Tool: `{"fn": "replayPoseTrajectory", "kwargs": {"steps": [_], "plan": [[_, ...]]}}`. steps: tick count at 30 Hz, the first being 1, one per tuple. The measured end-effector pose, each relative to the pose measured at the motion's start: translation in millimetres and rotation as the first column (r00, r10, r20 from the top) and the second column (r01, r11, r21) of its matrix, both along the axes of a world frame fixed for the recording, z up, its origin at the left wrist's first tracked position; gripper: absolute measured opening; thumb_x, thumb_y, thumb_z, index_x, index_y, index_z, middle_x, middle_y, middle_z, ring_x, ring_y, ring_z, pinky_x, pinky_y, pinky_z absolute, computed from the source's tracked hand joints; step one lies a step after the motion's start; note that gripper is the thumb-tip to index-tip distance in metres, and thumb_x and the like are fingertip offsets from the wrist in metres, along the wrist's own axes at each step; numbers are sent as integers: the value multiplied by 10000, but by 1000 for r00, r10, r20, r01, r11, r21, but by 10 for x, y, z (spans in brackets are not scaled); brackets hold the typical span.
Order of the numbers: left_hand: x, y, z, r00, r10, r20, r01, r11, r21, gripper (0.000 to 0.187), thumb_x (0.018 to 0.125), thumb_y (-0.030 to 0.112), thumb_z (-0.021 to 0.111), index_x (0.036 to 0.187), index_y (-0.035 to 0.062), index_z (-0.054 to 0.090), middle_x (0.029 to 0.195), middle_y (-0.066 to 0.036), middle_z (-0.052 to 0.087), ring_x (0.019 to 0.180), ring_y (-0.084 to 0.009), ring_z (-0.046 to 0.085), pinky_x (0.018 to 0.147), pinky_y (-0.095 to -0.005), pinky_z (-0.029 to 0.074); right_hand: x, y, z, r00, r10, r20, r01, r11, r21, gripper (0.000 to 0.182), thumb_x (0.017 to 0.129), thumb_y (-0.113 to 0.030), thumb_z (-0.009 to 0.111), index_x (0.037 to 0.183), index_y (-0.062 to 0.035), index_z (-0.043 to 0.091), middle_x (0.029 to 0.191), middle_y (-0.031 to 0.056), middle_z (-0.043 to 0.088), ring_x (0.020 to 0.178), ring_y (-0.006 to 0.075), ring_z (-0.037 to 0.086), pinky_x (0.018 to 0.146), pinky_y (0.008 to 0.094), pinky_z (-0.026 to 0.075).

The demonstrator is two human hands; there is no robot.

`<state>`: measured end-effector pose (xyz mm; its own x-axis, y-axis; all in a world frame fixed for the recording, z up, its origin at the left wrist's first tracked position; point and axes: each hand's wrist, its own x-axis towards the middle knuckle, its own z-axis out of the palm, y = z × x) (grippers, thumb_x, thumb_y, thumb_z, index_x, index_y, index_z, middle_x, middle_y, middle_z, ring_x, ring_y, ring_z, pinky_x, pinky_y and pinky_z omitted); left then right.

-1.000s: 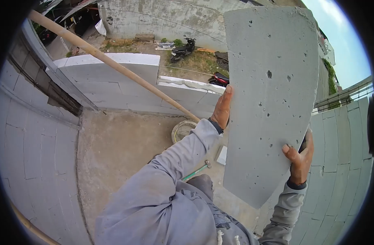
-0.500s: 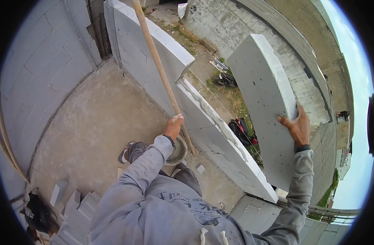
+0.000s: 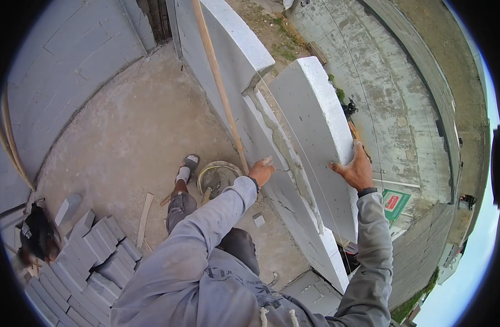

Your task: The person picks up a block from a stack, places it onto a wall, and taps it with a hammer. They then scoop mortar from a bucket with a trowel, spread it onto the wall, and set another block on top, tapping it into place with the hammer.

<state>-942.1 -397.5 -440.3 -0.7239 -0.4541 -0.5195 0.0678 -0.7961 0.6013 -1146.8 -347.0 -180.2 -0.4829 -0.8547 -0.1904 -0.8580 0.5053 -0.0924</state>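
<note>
My right hand (image 3: 354, 168) grips a large pale grey lightweight concrete block (image 3: 310, 117), thumb on its near face and fingers over its edge. The block is tilted and held beside the half-built block wall (image 3: 223, 60), just past a thin string line. Wet mortar (image 3: 280, 139) lies along the wall's lower step. My left hand (image 3: 262, 171) is off the wooden pole (image 3: 216, 76), in front of the wall's inner face, with fingers partly extended and nothing visible in them. The pole stands close to the wall; its lower end is hidden behind my arm.
A bucket (image 3: 216, 177) of mortar stands on the floor by my feet. Stacked grey blocks (image 3: 97, 245) lie at lower left, with a person in black (image 3: 36, 231) beside them. A small block offcut (image 3: 258, 219) rests near the wall. Outside is a tall concrete wall (image 3: 381, 103).
My left hand has let go of the wooden pole and moved right toward the wall. My right hand has brought the block left, closer to the mortared step. The view has shifted.
</note>
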Motion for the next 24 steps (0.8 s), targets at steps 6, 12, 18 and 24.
{"fn": "replayPoseTrajectory", "kwargs": {"steps": [6, 12, 18, 24], "plan": [[-364, -49, -201, 998, 13, 67, -16, 999, 46, 673, 785, 24, 497, 1380, -60, 194, 1420, -243, 251, 1336, -270, 250, 1056, -286, 247, 72, -137, -343, 998, 30, 55, -31, 999, 21, 920, 576, -399, 769, 1238, 84, 351, 1116, 257, 519, 1001, 380, 551, 859, 406, 436], [-507, -235, 162, 998, 19, 64, -29, 986, 163, 639, 784, 10, 484, 1369, -60, 237, 1353, -269, 355, 1256, -265, 389, 990, -262, 336, 195, -231, -426, 991, -11, 130, 2, 997, 74, 910, 579, -357, 770, 1250, 76, 332, 1101, 259, 520, 992, 378, 555, 843, 403, 445], [-711, -89, -356, 896, -65, 439, 211, 933, -293, 553, 810, 60, 509, 1326, -49, 342, 1258, -278, 458, 1140, -292, 497, 943, -255, 384, 203, -241, -614, 994, 71, 77, -76, 996, 56, 909, 571, -343, 765, 1256, 64, 327, 1118, 250, 503, 988, 376, 549, 830, 406, 451], [-773, -198, -293, 688, -179, 703, 715, 327, -618, 287, 807, 40, 514, 1070, 11, 625, 1276, -285, 435, 1036, -292, 566, 916, -279, 413, 201, -239, -685, 993, 108, 52, -110, 993, 43, 911, 576, -344, 759, 1264, 60, 318, 1123, 249, 499, 984, 379, 549, 827, 412, 453]]}}
